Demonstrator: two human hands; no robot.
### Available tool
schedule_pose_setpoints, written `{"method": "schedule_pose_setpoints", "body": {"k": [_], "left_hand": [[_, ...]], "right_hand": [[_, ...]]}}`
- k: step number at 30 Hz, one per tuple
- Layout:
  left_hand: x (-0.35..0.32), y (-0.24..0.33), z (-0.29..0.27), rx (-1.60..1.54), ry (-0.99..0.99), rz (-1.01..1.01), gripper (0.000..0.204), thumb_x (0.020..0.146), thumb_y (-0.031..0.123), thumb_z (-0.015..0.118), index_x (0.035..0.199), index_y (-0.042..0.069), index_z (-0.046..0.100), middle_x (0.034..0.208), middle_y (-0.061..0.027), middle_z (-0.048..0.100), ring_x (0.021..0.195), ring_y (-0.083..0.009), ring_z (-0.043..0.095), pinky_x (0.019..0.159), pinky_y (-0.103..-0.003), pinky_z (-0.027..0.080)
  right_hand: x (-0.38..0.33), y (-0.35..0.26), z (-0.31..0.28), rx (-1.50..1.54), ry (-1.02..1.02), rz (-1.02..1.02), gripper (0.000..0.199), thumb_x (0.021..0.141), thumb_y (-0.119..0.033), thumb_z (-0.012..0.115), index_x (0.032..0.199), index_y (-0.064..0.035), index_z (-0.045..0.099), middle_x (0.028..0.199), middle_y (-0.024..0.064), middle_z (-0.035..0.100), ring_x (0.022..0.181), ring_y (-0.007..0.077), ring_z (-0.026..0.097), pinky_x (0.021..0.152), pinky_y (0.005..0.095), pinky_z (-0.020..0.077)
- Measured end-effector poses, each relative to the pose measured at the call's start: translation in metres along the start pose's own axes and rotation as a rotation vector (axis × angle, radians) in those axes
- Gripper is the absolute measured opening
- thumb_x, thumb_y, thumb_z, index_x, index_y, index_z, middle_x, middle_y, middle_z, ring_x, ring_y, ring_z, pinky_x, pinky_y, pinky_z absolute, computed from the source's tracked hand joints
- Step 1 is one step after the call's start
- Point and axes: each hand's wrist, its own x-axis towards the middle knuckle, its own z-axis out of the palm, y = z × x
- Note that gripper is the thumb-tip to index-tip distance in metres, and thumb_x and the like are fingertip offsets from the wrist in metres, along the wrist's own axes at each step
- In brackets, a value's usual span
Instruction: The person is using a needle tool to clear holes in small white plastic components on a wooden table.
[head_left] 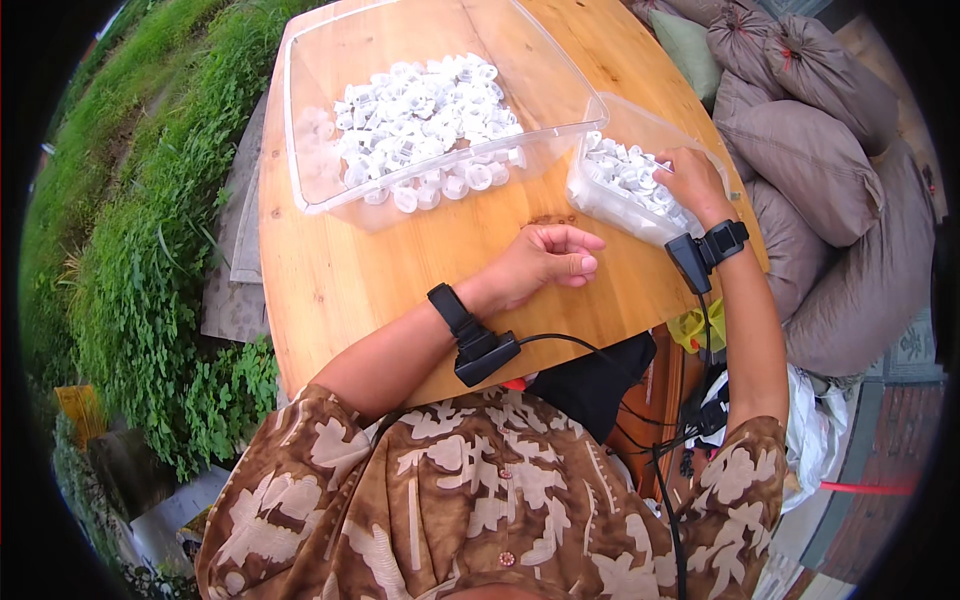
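Note:
Over the small clear plastic bin [625, 222], my right hand [695, 182] reaches down with thumb and fingers pinched together. A small white plastic part seems to be between the fingertips, partly hidden by them. Loose white parts [625, 172] of the same sort fill much of that bin. My left hand [545, 265] hovers above the wooden table in front of the bins, fingers loosely bent and thumb apart, with nothing seen in it. To its far left stands a large clear plastic tub [300, 150], holding a heap of round white plastic caps [425, 115].
Both bins stand on a rounded wooden table [400, 270]. Black straps with small devices [485, 355] sit on my wrists, their cables [655, 440] hanging toward my lap. Stuffed grey-brown sacks [800, 170] are piled to the right. Green plants [140, 260] grow on the left.

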Motion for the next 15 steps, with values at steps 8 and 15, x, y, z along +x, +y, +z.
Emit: {"method": "schedule_pose_setpoints", "body": {"k": [8, 15], "left_hand": [[0.000, 0.003, 0.006, -0.078, 0.031, -0.003, 0.025, 0.089, 0.013, 0.063, 0.112, 0.005, 0.059, 0.096, -0.0024, 0.064, 0.086, -0.0117, 0.064, 0.078, -0.025, 0.053], [-0.001, 0.012, 0.008, 0.038, 0.116, 0.150, 0.040, 0.087, 0.012, 0.065, 0.125, 0.006, 0.052, 0.116, -0.0059, 0.057, 0.106, -0.0150, 0.056, 0.090, -0.029, 0.047]], "right_hand": [[-0.001, 0.013, 0.002, 0.080, 0.035, -0.149, 0.021, 0.068, -0.012, 0.069, 0.087, -0.0026, 0.067, 0.090, 0.0166, 0.065, 0.085, 0.0318, 0.061, 0.075, 0.0394, 0.0478], [-0.025, -0.008, -0.057, 0.512, -0.050, -0.104, 0.015, 0.074, -0.006, 0.067, 0.084, 0.0031, 0.063, 0.071, 0.0065, 0.062, 0.068, 0.0117, 0.057, 0.064, 0.0270, 0.0456]]}}
